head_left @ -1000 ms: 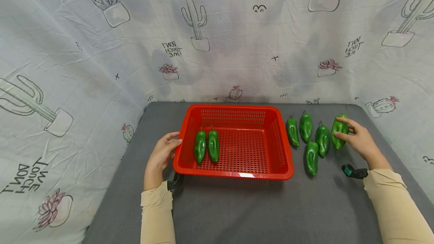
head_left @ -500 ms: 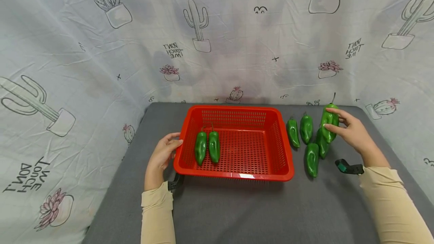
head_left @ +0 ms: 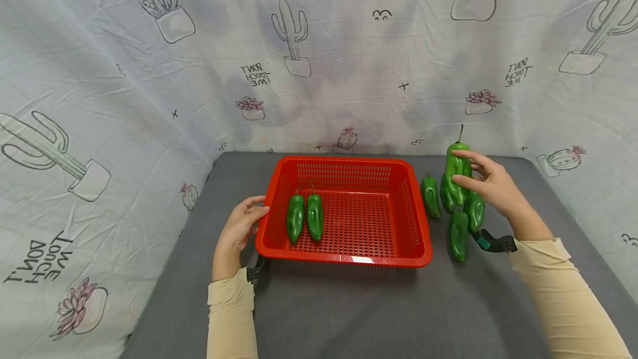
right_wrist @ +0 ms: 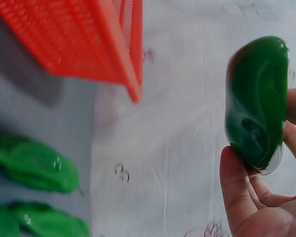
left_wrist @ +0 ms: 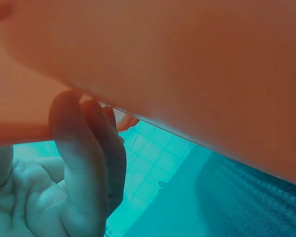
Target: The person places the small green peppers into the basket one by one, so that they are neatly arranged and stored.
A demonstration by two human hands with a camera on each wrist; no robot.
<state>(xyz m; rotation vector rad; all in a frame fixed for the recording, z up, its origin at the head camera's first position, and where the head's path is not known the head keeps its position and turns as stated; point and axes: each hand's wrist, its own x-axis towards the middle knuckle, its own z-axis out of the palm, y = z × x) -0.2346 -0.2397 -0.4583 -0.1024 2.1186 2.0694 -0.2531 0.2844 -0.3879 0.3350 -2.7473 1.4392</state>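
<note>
My right hand point(head_left: 490, 181) pinches a green pepper point(head_left: 454, 173) between thumb and fingers, its stem pointing up. In the head view this pepper overlaps the others on the table; the right wrist view shows the held pepper point(right_wrist: 256, 103) raised clear of the tabletop. At the left end of the red plastic basket point(head_left: 344, 260), my left hand point(head_left: 241, 223) grips the rim, thumb on top. Its curled fingers point(left_wrist: 79, 148) reach under the rim in the left wrist view. Two green peppers point(head_left: 305, 218) lie side by side in the basket's left part.
Several green peppers lie right of the basket, among them a slim pepper point(head_left: 431, 197), a front pepper point(head_left: 458, 236) and a right pepper point(head_left: 475, 214). The grey table point(head_left: 349, 314) ends at a white cactus-print cloth point(head_left: 344, 98) behind.
My right hand has lifted the pepper from the far right of the group and carried it left, over the other peppers. The left hand has stayed on the basket's rim.
</note>
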